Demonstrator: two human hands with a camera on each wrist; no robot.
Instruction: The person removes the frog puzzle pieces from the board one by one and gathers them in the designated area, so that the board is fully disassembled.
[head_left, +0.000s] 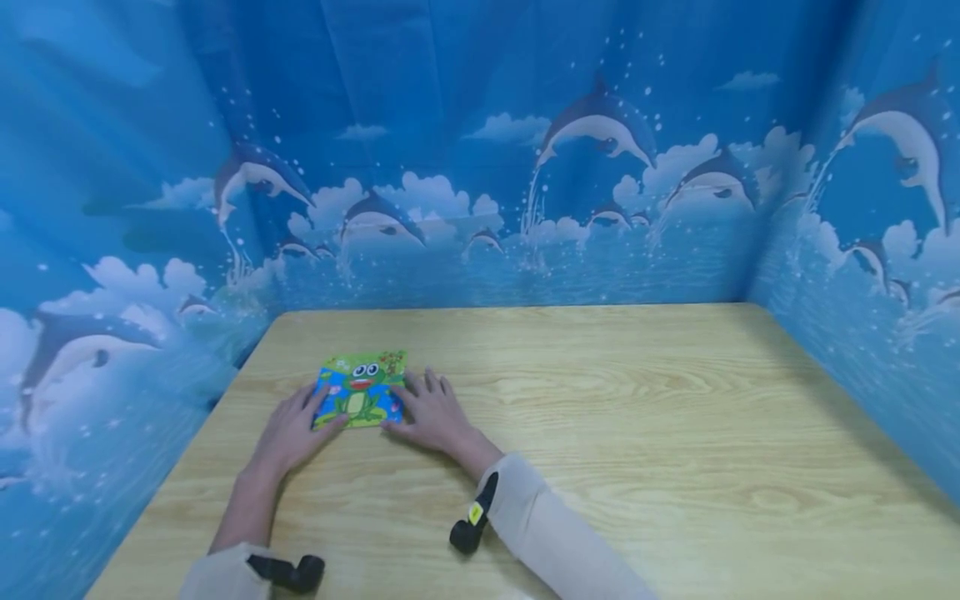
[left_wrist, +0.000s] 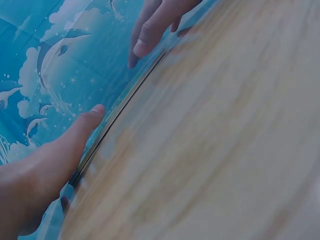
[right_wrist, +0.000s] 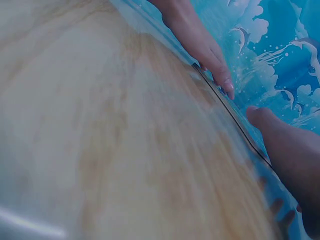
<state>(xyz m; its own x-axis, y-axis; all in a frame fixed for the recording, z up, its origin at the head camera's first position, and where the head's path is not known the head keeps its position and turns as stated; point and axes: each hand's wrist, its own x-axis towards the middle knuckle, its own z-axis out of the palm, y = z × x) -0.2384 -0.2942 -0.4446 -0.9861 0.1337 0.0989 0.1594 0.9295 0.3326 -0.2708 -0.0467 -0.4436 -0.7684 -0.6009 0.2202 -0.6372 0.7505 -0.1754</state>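
A square, thin, flat picture board [head_left: 362,402] with a cartoon green frog on a blue and green ground lies toward the table's left side. My left hand [head_left: 292,429] is at its left edge, with the thumb over the front part. At the right edge is my right hand [head_left: 435,414], its index finger overlapping the picture and its thumb near the front corner. The fingers of both hands look spread and fairly straight. In the left wrist view the board [left_wrist: 120,111] shows only as a thin dark-edged strip; the right wrist view likewise shows its edge [right_wrist: 230,107].
The wood-grain table [head_left: 637,417] stretches far to the right of the hands. Blue curtains [head_left: 480,167] printed with dolphins and clouds stand along its back and both sides. Black wrist cameras [head_left: 467,536] are strapped over the light sleeves [head_left: 555,525].
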